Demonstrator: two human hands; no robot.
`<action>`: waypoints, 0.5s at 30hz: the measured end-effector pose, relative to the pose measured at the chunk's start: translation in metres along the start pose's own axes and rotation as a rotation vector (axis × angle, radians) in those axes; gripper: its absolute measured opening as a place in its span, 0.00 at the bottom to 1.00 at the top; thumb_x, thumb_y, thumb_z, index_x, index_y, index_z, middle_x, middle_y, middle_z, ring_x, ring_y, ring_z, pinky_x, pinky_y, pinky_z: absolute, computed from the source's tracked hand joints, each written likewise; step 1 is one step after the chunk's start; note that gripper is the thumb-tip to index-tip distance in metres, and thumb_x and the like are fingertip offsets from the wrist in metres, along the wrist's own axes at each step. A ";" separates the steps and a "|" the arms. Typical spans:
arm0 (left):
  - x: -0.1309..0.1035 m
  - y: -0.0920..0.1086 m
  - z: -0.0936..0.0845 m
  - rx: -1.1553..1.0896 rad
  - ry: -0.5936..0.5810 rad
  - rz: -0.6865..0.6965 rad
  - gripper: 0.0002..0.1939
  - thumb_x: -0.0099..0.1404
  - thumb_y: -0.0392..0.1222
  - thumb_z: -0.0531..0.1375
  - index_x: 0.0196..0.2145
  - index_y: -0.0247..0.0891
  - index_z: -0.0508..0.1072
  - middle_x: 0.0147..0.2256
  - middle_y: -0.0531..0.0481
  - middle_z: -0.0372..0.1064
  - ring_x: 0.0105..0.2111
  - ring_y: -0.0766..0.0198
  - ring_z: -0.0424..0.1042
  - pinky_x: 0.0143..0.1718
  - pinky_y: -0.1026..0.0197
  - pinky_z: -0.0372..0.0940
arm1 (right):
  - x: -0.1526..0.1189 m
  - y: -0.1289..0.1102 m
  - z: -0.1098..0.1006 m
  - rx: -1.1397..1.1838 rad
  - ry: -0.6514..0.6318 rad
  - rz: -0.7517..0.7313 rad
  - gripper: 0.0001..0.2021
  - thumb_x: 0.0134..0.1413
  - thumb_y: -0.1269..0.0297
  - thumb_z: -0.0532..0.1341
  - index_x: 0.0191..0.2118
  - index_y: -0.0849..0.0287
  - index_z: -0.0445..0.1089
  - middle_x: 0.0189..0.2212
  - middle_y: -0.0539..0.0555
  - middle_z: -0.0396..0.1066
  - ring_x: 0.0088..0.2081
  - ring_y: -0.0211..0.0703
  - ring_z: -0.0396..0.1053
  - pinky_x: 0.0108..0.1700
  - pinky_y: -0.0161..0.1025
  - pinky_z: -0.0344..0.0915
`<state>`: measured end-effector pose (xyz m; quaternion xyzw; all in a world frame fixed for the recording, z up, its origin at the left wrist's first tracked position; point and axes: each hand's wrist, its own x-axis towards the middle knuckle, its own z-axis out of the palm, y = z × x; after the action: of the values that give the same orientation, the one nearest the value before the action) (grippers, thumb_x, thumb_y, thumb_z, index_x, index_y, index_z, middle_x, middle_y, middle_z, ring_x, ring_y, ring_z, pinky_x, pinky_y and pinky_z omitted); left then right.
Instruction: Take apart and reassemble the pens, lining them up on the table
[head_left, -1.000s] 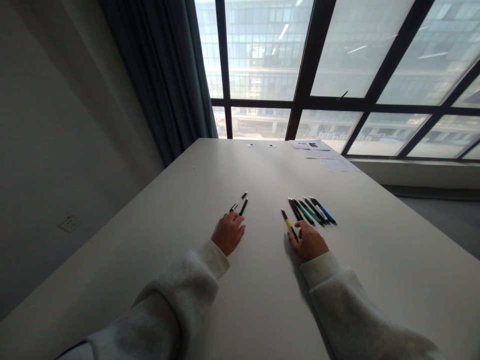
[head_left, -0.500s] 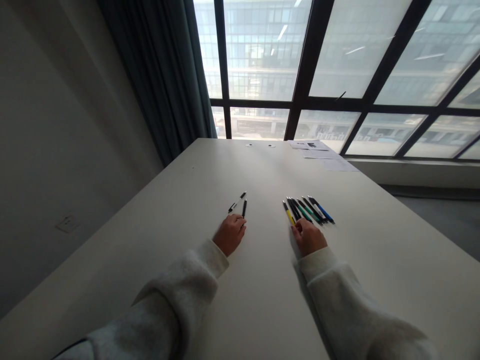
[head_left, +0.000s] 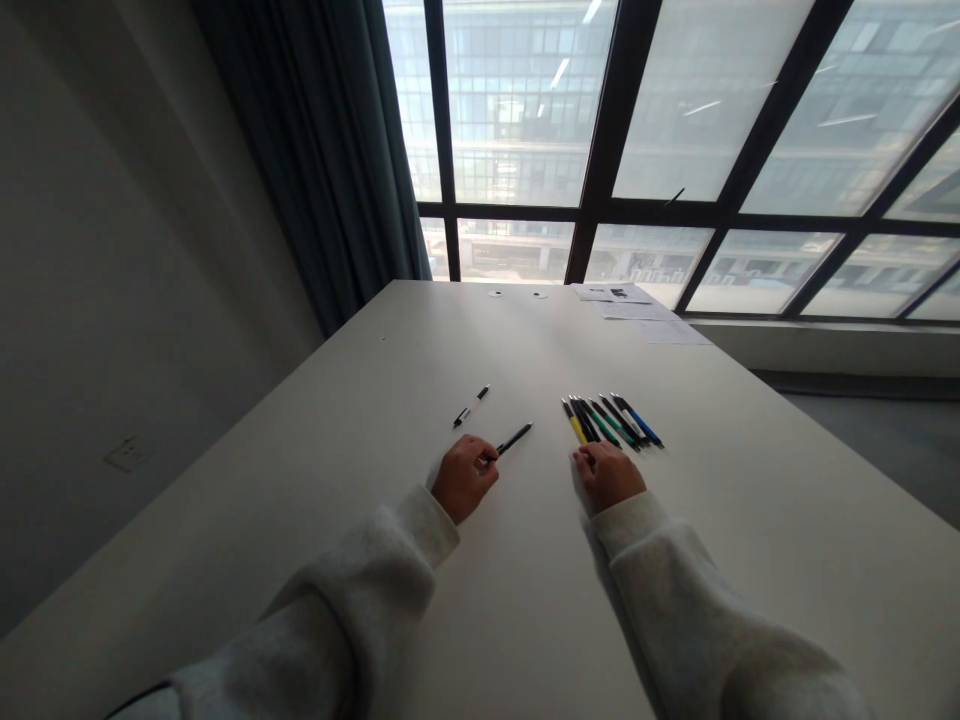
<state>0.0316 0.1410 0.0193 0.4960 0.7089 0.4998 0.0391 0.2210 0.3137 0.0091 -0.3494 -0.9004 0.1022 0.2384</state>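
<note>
My left hand (head_left: 466,478) is closed on the rear end of a black pen (head_left: 517,436), whose tip points up and to the right. Just beyond that hand, a white pen with black ends (head_left: 471,406) lies slanted on the table. My right hand (head_left: 609,477) rests at the near end of a row of pens, its fingers curled together and no pen visible in them. Closest to its fingertips is a yellow and black pen (head_left: 574,421). Beside that lie several black pens, a green pen (head_left: 606,424) and, at the right end, a blue pen (head_left: 640,421).
The white table (head_left: 517,600) reaches to a large window. Papers (head_left: 626,302) lie at its far right corner, with two small round white pieces to their left. A dark curtain (head_left: 330,150) hangs at the far left.
The black pen in my left hand has swung clockwise, its tip moving right, away from the white pen. My right hand has drawn back slightly from the yellow pen.
</note>
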 end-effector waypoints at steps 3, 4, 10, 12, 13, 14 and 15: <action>0.005 -0.004 -0.001 -0.278 0.054 -0.213 0.05 0.50 0.34 0.63 0.29 0.35 0.73 0.28 0.52 0.70 0.26 0.67 0.70 0.31 0.63 0.67 | -0.002 -0.002 0.001 0.162 0.032 -0.090 0.13 0.58 0.61 0.57 0.40 0.64 0.74 0.31 0.57 0.73 0.28 0.43 0.69 0.37 0.40 0.65; 0.006 -0.004 -0.002 -0.357 0.068 -0.270 0.06 0.50 0.36 0.64 0.29 0.35 0.73 0.27 0.52 0.70 0.26 0.66 0.70 0.30 0.63 0.67 | -0.004 -0.004 0.001 0.223 0.038 -0.108 0.14 0.58 0.59 0.57 0.42 0.63 0.73 0.31 0.57 0.73 0.26 0.41 0.68 0.36 0.40 0.66; 0.009 0.006 -0.004 -0.649 0.105 -0.355 0.10 0.49 0.40 0.67 0.29 0.34 0.74 0.31 0.49 0.72 0.31 0.66 0.71 0.34 0.63 0.66 | -0.017 -0.027 -0.004 0.580 0.022 -0.079 0.19 0.55 0.51 0.60 0.47 0.58 0.70 0.33 0.55 0.74 0.24 0.39 0.68 0.25 0.37 0.66; 0.008 0.010 -0.004 -0.750 0.132 -0.361 0.10 0.49 0.39 0.68 0.29 0.34 0.74 0.33 0.49 0.72 0.34 0.65 0.71 0.38 0.62 0.66 | -0.021 -0.033 -0.006 0.630 0.022 -0.098 0.16 0.55 0.52 0.61 0.42 0.57 0.73 0.28 0.54 0.73 0.25 0.40 0.68 0.25 0.37 0.66; 0.007 0.012 -0.003 -0.795 0.144 -0.363 0.10 0.48 0.39 0.69 0.28 0.34 0.74 0.34 0.49 0.72 0.35 0.65 0.71 0.39 0.61 0.66 | -0.022 -0.034 -0.006 0.657 0.027 -0.097 0.14 0.54 0.52 0.61 0.40 0.57 0.74 0.26 0.53 0.72 0.24 0.40 0.67 0.25 0.37 0.66; 0.007 0.013 -0.003 -0.837 0.152 -0.366 0.10 0.48 0.39 0.69 0.28 0.34 0.74 0.34 0.49 0.72 0.35 0.65 0.71 0.41 0.61 0.66 | -0.023 -0.035 -0.007 0.700 0.027 -0.081 0.14 0.54 0.52 0.61 0.38 0.57 0.74 0.24 0.52 0.72 0.23 0.40 0.66 0.24 0.37 0.66; 0.006 0.014 -0.003 -0.878 0.148 -0.372 0.10 0.48 0.39 0.70 0.28 0.34 0.75 0.35 0.49 0.72 0.36 0.65 0.71 0.42 0.60 0.67 | -0.023 -0.035 -0.007 0.761 0.020 -0.050 0.14 0.54 0.52 0.62 0.38 0.57 0.75 0.24 0.52 0.71 0.21 0.38 0.65 0.23 0.37 0.66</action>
<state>0.0361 0.1438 0.0342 0.2606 0.5086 0.7703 0.2828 0.2190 0.2722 0.0194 -0.2150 -0.8040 0.4199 0.3620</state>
